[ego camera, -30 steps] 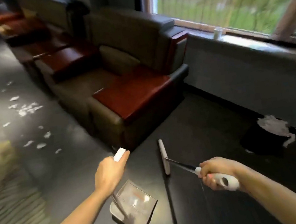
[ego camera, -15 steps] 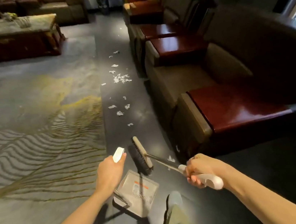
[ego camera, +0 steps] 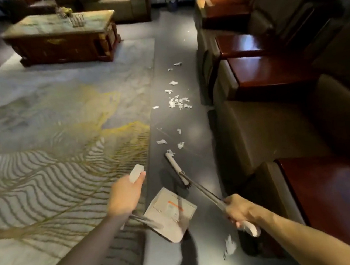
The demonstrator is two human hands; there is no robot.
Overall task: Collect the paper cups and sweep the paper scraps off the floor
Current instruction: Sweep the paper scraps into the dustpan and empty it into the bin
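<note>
Two sets of fingers are clamped on tools: those of the left hand (ego camera: 124,194) are curled round the upright handle of the dustpan (ego camera: 171,215), whose white tip shows above the thumb, and those of the right hand (ego camera: 240,209) are wrapped round the white grip of the broom (ego camera: 175,169). The dustpan is held low over the dark floor (ego camera: 180,42), close beside the broom head, seemingly so that it can be set down behind a pile once one is gathered. The broom is reached forward at a slant, so its head meets the nearest litter first. The paper scraps (ego camera: 178,103) are strewn along the bare strip between the rug (ego camera: 57,125) and the row of armchairs (ego camera: 267,133). The closest is touching the far end of the broom head, and the thickest cluster lies well ahead of both hands. One stray scrap (ego camera: 230,244) (easily missed) lies behind the right hand, near the feet. No paper cups can be made out.
</note>
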